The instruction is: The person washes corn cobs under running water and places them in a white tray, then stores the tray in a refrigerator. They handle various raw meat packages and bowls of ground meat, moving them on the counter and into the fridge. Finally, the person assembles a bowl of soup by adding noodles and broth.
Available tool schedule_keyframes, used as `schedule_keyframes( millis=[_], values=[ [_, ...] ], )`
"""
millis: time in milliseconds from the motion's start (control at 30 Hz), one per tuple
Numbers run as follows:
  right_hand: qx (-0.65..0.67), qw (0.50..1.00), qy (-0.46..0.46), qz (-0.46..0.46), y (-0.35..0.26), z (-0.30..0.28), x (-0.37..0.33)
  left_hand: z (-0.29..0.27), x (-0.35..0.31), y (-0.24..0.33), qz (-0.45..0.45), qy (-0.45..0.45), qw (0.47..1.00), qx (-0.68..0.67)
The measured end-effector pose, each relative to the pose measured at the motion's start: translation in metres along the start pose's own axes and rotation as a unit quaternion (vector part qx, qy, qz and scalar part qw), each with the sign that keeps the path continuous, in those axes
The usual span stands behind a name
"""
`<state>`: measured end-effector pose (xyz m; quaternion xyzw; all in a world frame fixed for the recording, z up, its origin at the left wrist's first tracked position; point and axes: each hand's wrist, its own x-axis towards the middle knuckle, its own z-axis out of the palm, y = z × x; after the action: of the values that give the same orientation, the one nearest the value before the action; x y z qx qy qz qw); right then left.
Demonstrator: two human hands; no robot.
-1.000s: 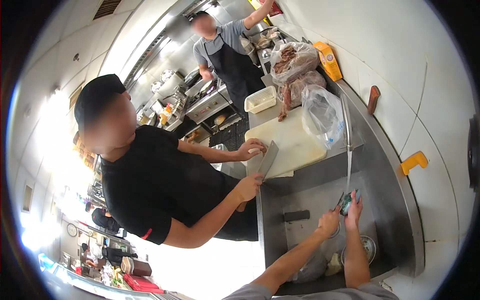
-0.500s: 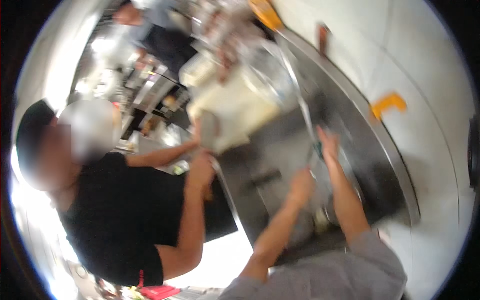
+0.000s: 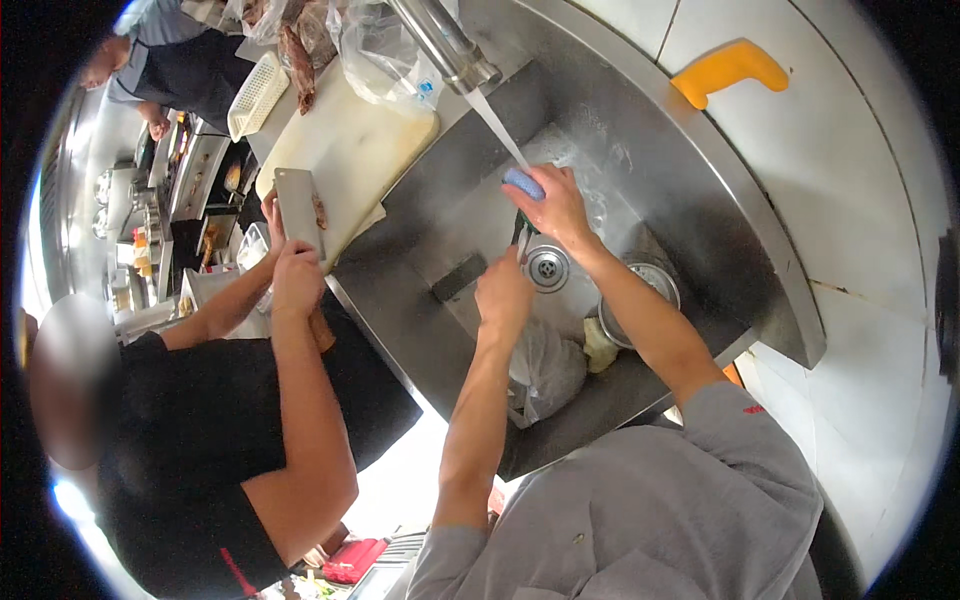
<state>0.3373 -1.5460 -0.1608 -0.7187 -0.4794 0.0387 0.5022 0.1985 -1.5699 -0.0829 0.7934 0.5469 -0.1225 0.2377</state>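
Both of my hands work over a steel sink. In my right hand is a blue sponge, pinched at the fingertips where the tap water meets it. Just below, my left hand is closed around a slim tool with a pale, shiny part and a dark green part near my right fingers. Its kind is hidden by my hands. The drain lies beneath the tool.
A metal pot stands by my right forearm, beside a yellowish scrap and a clear plastic bag. The tap reaches in from above. At left, a co-worker holds a cleaver over a cutting board.
The view has shifted and sharpened from a blur. My hands now sit closer together under the tap, and the blue sponge shows clearly. The co-worker's cleaver is still over the board.
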Motion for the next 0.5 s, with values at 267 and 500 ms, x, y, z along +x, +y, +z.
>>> schedule_keyframes(
  millis=[267, 500],
  values=[
    [0.123, 0.942, -0.174, 0.260, 0.037, 0.000, 0.028, -0.014, -0.004, 0.001, 0.063, 0.039, 0.996, 0.054],
    [0.648, 0.548, 0.171, 0.499, 0.083, 0.025, 0.021, -0.008, -0.022, -0.006, 0.015, 0.080, 0.990, -0.119]
  ],
)
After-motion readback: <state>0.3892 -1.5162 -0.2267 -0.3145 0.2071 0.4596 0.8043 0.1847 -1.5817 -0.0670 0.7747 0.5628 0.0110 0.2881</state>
